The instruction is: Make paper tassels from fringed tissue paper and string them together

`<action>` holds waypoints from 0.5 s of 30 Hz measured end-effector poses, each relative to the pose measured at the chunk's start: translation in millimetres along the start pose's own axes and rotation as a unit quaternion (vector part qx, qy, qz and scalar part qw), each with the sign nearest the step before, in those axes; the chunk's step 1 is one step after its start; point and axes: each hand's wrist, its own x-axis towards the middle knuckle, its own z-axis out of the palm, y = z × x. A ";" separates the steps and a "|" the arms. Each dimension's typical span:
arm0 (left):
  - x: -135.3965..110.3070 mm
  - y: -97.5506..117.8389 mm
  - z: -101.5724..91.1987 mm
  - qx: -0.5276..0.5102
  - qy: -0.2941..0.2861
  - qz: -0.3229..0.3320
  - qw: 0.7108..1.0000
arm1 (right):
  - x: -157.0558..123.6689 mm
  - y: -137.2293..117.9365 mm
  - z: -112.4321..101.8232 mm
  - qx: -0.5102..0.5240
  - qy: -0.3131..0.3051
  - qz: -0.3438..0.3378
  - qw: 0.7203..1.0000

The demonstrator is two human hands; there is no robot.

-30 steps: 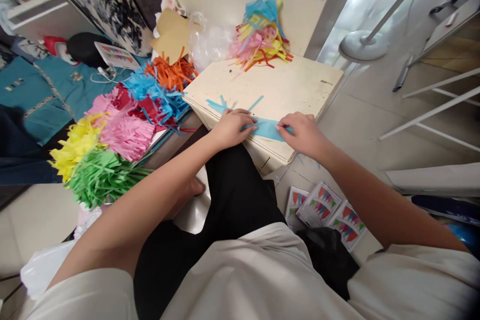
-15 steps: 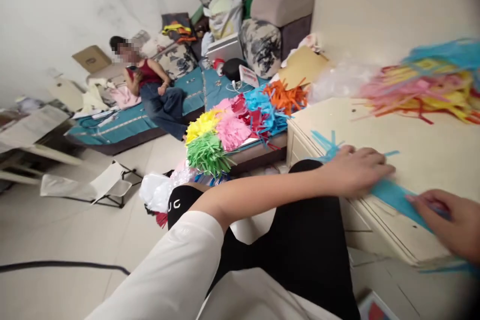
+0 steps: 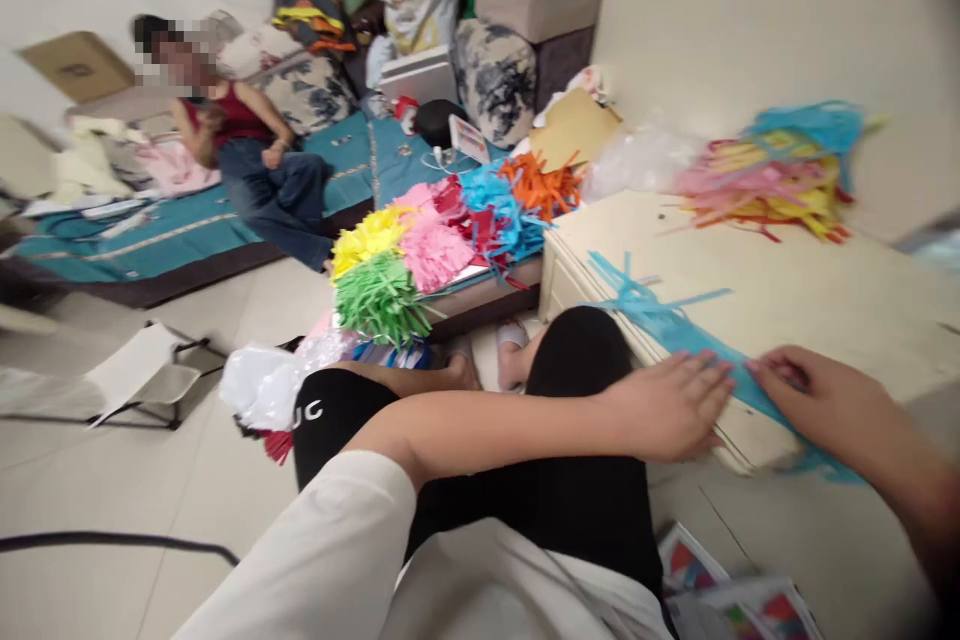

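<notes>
A strip of blue fringed paper [image 3: 660, 320] lies along the near edge of a low cream board [image 3: 825, 290]. My left hand [image 3: 671, 405] rests at that edge with its fingers stretched flat beside the strip. My right hand [image 3: 814, 400] presses down on the strip's near end with curled fingers. The strip's far end fans out in loose blue slivers.
Fringed paper bundles in yellow, green, pink, blue and orange [image 3: 435, 240] are heaped to the left of the board. A mixed pile of strips [image 3: 780, 175] sits at the board's back. Another person [image 3: 247, 155] sits on a teal mat. Printed packets [image 3: 735, 600] lie on the floor.
The view has swung left, bringing in the room and the seated person. My hands stay on the blue strip, and my left hand has slid back toward the board's near edge.
</notes>
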 end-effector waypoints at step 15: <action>-4.3 1.2 17.0 -0.140 -0.001 -0.050 0.989 | -22.3 -41.2 -7.3 -0.084 -0.045 0.038 0.995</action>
